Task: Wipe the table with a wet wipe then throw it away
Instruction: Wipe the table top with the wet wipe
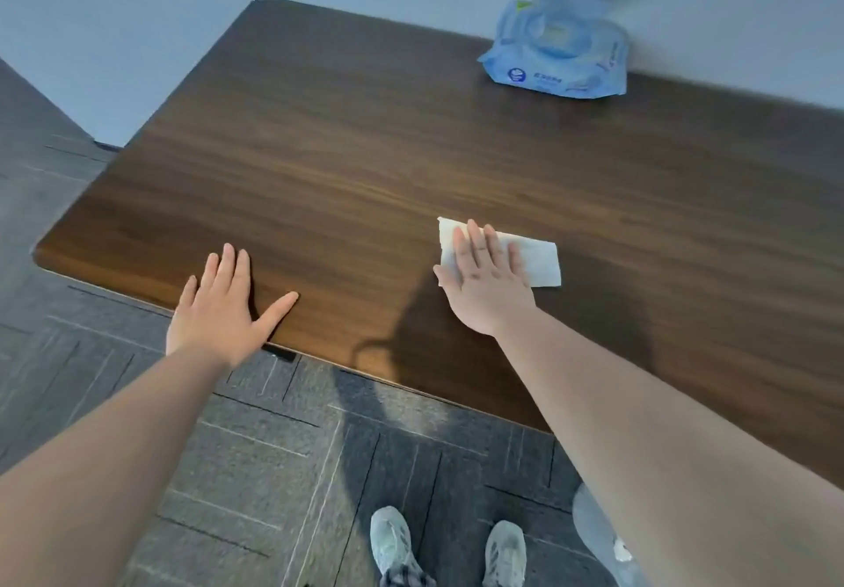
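Dark wood desk against a pale wall, mid-wipe with a wet wipe under one flat palm.

Grey patterned carpet fills the lower left and bottom of the frame, with two pale shoes at the bottom centre. Across the middle runs the desk (347,139), bare and smooth. At the upper right a blue wipes pack (559,54) lies against the wall, its top blurred. The left hand (226,301) rests open and flat at the desk's near edge, lower left of centre, holding nothing. The right hand (488,273), right of centre, lies open with fingers spread, pressing down on the white wet wipe (541,258), which is folded into a flat strip. Judging by its look, the wipe is light, limp and damp, likely to bunch or slide; pinching a free corner at its right end should lift it cleanly.
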Tool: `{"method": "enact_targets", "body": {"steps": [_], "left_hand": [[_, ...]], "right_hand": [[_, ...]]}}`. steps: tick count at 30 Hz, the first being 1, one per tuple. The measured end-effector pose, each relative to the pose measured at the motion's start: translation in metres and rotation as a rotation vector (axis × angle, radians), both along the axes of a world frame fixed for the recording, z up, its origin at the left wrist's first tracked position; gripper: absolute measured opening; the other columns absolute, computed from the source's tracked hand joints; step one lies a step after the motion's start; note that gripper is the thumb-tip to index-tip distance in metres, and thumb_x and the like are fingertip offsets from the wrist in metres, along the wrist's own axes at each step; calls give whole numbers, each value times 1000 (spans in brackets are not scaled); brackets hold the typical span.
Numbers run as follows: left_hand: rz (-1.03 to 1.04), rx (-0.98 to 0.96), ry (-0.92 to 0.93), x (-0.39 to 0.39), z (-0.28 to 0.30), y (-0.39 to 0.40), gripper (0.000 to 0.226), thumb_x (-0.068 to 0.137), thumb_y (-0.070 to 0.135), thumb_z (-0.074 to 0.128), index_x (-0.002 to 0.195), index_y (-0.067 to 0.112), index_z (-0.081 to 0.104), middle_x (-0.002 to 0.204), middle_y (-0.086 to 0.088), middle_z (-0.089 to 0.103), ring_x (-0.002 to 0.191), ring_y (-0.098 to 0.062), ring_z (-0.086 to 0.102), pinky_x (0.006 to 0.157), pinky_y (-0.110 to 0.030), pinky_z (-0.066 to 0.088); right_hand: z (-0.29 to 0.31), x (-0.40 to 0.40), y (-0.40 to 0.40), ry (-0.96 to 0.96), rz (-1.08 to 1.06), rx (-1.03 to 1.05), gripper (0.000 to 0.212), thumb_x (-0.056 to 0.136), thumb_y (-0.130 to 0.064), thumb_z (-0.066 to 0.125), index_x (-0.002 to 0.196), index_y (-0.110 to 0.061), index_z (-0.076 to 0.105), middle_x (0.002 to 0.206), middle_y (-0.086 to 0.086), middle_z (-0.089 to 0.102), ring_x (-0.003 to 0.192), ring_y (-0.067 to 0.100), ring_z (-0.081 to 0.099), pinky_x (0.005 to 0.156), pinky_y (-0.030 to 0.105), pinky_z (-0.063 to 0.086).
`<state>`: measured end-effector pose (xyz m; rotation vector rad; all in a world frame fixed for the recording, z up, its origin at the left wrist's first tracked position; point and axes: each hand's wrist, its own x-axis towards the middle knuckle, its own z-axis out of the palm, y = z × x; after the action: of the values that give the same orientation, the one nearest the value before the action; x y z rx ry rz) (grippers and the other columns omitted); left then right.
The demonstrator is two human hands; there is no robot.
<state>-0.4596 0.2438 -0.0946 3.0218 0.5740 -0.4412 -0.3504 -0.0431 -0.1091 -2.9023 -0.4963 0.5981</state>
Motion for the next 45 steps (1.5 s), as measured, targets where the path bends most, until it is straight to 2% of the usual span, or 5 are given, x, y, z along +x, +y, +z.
{"method": "enact_targets", "body": {"steps": [8, 21, 28, 39, 45], "left_hand": [[158, 1, -16, -15, -9, 58, 130, 59, 95, 12, 149, 2, -7, 159, -15, -10, 147, -26, -9, 120, -40, 2], [181, -159, -96, -15, -9, 57, 127, 56, 90, 13, 144, 7, -25, 158, -12, -18, 146, -25, -14, 120, -41, -1], [133, -82, -106, -18, -8, 60, 128, 45, 85, -10, 147, 8, -19, 158, -13, -17, 146, -29, -14, 117, -38, -8], [157, -220, -101, -23, -1, 60, 147, 37, 96, 13, 147, 2, -13, 159, -17, -10, 147, -27, -9, 120, -40, 1], [51, -95, 61, -30, 13, 64, 131, 60, 93, 24, 148, 1, -8, 159, -16, -11, 147, -25, -9, 120, -38, 2]], "right_hand": [[-4, 7, 157, -39, 259, 37, 64, 97, -53, 11, 150, -21, -6, 160, -1, -10, 146, 20, -12, 117, 45, -8], [-2, -3, 320, -49, 488, 58, 59, 99, -47, 10, 151, -24, -6, 161, -3, -10, 147, 19, -11, 117, 44, -9], [-4, 6, 349, -64, 579, 27, 61, 99, -50, 11, 150, -23, -8, 160, -1, -11, 147, 21, -11, 117, 46, -8], [1, -7, 319, 36, 615, 70, 59, 98, -50, 7, 151, -25, -6, 160, -5, -11, 146, 15, -12, 116, 42, -10], [-2, -20, 253, -50, 579, 99, 58, 100, -47, 10, 152, -23, -2, 161, -4, -6, 147, 15, -6, 116, 41, -6]]}}
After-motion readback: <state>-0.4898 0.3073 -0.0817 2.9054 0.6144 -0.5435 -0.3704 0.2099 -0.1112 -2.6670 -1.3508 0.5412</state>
